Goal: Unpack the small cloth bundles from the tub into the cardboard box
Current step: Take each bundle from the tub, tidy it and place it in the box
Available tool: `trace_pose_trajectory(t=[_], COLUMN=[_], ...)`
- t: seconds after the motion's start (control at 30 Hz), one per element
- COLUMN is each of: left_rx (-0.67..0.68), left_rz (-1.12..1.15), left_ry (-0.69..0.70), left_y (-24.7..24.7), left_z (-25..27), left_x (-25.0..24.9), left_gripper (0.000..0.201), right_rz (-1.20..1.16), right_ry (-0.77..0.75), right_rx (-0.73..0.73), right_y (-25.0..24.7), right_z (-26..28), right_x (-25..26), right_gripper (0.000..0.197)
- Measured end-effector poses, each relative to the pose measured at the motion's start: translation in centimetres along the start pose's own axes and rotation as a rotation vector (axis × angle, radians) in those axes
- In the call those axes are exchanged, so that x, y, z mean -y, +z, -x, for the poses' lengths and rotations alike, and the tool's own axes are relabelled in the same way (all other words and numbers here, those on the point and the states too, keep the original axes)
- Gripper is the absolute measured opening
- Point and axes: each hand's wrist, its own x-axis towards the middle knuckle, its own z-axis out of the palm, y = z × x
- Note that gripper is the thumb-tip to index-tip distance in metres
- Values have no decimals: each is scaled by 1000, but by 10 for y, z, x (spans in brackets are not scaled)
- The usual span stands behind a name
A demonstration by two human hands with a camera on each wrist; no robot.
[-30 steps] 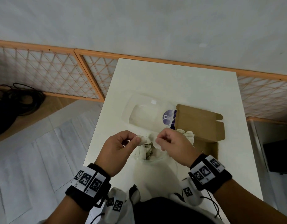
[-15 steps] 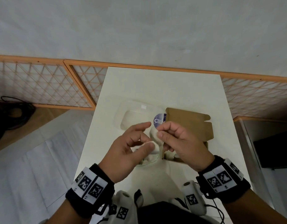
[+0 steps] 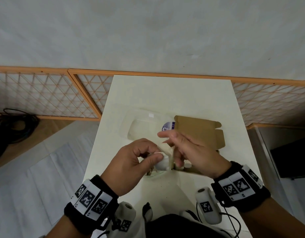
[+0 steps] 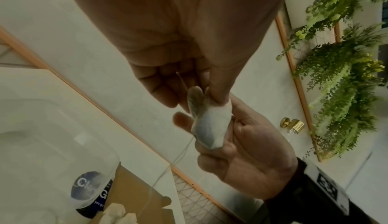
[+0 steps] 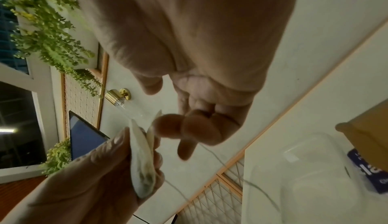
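Left hand (image 3: 137,166): pinching a small white cloth bundle (image 3: 163,163) between thumb and curled fingers, held up above the near edge of the white table (image 3: 165,97).
Right hand (image 3: 189,152): fingers bent, thumb and forefinger nipped together on what looks like a thin thread (image 5: 218,158) or the bundle's top fold — which of the two cannot be told.
Bundle: off the table, between the two hands, above the gap between tub and box.
Clear plastic tub (image 3: 141,127): far left of the hands, with a round blue label; contents not readable from the head view.
Brown cardboard box (image 3: 199,133): right of the tub and touching it, flap open, pale cloth pieces (image 4: 117,214) already lying at its near end.
Step in hand: probably freeing the bundle's tie before dropping it in the box.
Doing it well: keep the left pinch low on the bundle's body, draw the thread straight away and not sideways, stay over the box so anything loose falls inside.
Risk: soft cloth, likely to slip or spill if the pinch eases.
Left wrist view only: bundle's bluish underside and a gathered, flared top.
Right wrist view only: bundle edge-on with dark filling visible through the cloth, thread trailing down.
Head view only: layout of tub, box and table — hidden or cropped at the wrists.
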Motion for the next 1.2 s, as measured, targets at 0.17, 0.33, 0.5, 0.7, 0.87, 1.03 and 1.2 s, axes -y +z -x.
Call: trace_pose_trajectory(t=[0.17, 0.33, 0.5, 0.7, 0.87, 1.03, 1.2], left_rx=[-39, -16, -35, -2, -114, -24, -150], left_rz=[-18, -9, -115, -304, -133, -202, -224], left_ry=[8, 10, 45, 131, -32, -32, 43], left_y=[-4, -5, -6, -7, -1, -4, -7], left_z=[3, 5, 4, 0, 1, 1, -4], left_x=[0, 0, -10, -15, -11, -7, -10], left_gripper=[12, 12, 7, 8, 22, 11, 5], right_rz=[9, 110, 354, 487, 518, 535, 340], right_ry=[-1, -133, -243, -257, -257, -315, -233], right_rx=[137, 76, 105, 175, 172, 45, 5], right_y=[-2, -4, -3, -3, -10, -13, -3], right_z=[2, 0, 6, 13, 13, 0, -38], right_x=[-2, 0, 8, 14, 23, 34, 8], right_gripper=[28, 18, 17, 20, 16, 14, 9])
